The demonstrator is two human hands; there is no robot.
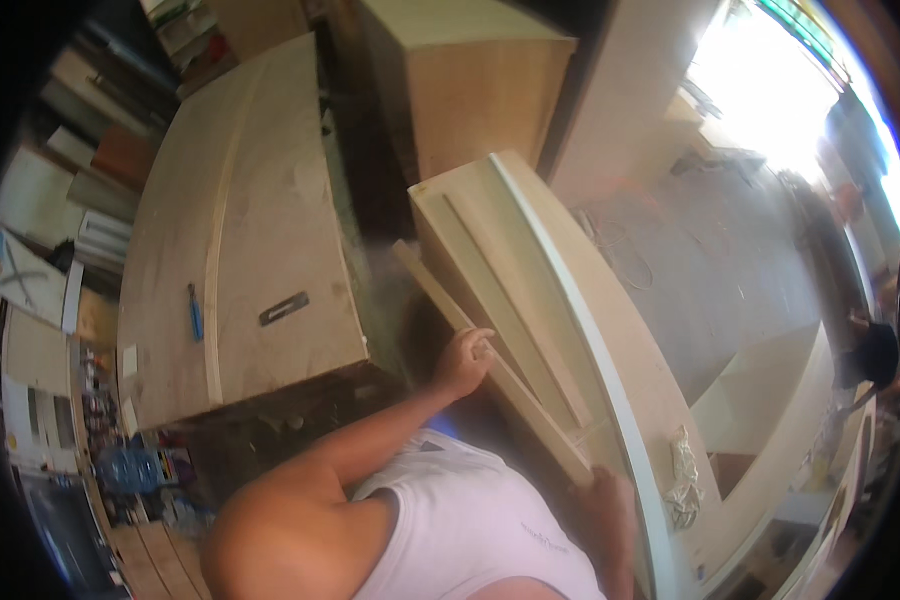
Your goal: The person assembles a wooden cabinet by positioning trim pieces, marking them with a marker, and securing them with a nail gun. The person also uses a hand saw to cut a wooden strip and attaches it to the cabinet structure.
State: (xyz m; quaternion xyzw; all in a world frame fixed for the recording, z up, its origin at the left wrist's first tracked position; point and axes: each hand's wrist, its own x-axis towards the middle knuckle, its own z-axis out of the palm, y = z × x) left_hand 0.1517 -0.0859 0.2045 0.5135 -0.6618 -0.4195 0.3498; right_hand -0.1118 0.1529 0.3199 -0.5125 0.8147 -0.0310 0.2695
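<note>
A long pale wooden strip (pixel 530 405) slants across the open side of a wooden cabinet carcass (pixel 630 350). My left hand (pixel 465 362) is closed around the strip near its middle, fingers curled over the upper edge. At the strip's near end, my right hand (pixel 608 505) grips it; part of those fingers is hidden behind the wood. Another narrow wooden piece (pixel 515 310) lies lengthwise inside the carcass, beside the held strip. A white band (pixel 570 285) runs along the carcass's length.
To the left stands a large plywood-topped worktable (pixel 280 220) with a blue-handled tool (pixel 196 312) and a dark flat metal piece (pixel 284 309). A tall wooden box (pixel 480 100) is beyond. Bundled white cord (pixel 684 480) rests right of the white band, near an open wooden box (pixel 770 400).
</note>
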